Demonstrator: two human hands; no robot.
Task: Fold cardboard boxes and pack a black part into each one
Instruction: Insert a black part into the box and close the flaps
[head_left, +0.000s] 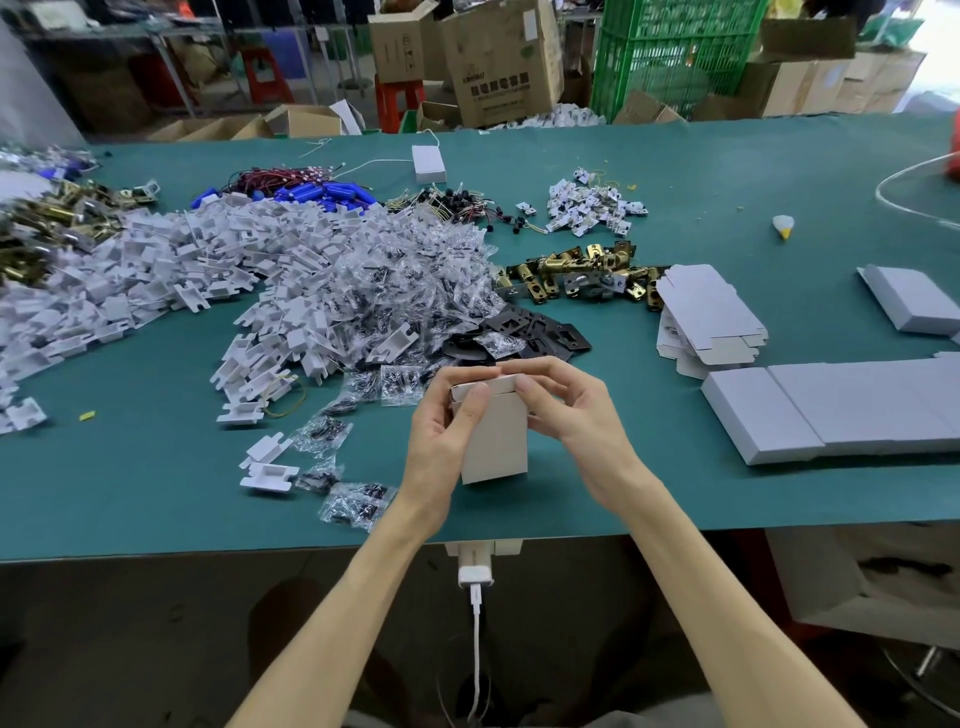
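A small pale cardboard box (496, 441) stands upright above the green table, held between both hands. My left hand (447, 426) grips its left side, thumb laid over the top flap. My right hand (566, 410) curls over the top right corner, fingers pressing the flap down. Just beyond the box lie several flat black parts (545, 332). A stack of flat unfolded boxes (706, 317) rests to the right. A row of folded white boxes (841, 410) lines the right side.
The green table (156, 467) holds a big heap of white plastic pieces (182, 260), clear bags of small screws (395, 275), brass latches (587, 275) and blue cylinders (322, 192). A white charger (475, 574) hangs at the near table edge. Cartons and a green crate (670, 57) stand behind.
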